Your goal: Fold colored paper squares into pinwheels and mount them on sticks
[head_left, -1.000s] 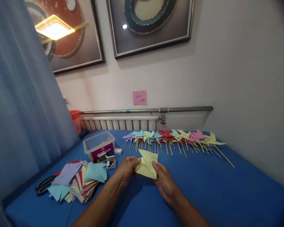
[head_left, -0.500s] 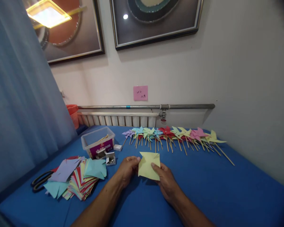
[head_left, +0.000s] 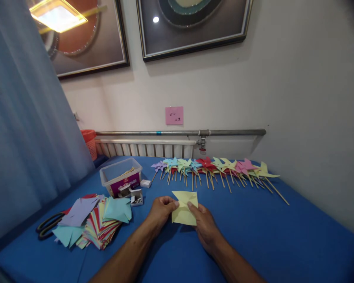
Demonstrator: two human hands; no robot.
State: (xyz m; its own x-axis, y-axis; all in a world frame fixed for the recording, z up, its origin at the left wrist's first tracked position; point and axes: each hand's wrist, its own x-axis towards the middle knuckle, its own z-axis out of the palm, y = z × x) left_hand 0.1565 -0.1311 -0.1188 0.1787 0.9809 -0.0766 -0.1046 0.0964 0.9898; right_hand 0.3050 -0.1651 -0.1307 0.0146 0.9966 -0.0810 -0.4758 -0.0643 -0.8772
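Note:
A pale yellow square of paper (head_left: 183, 215) with cuts in from its corners is held up over the blue table. My left hand (head_left: 162, 212) pinches its left edge, the thumb lying on the front. From the right side, my right hand (head_left: 205, 224) grips the same sheet, thumb on its face and fingers hidden behind. To the left lie stacks of cut paper squares, with a lilac sheet (head_left: 79, 212) and a light blue sheet (head_left: 118, 209) on top. Finished paper pinwheels (head_left: 206, 164) on thin sticks lie in a row at the back.
A clear plastic tub (head_left: 120, 175) holding sticks stands at the back left. Before it are a small open box (head_left: 137, 197) of metal bits and a white box (head_left: 145, 183). Scissors (head_left: 48, 226) lie at the far left, near a blue curtain (head_left: 32, 118). A pipe (head_left: 236, 132) runs along the wall.
My left thumb has moved inward over the paper's left side, closer to my right thumb. The view has shifted slightly; the things on the table have stayed put.

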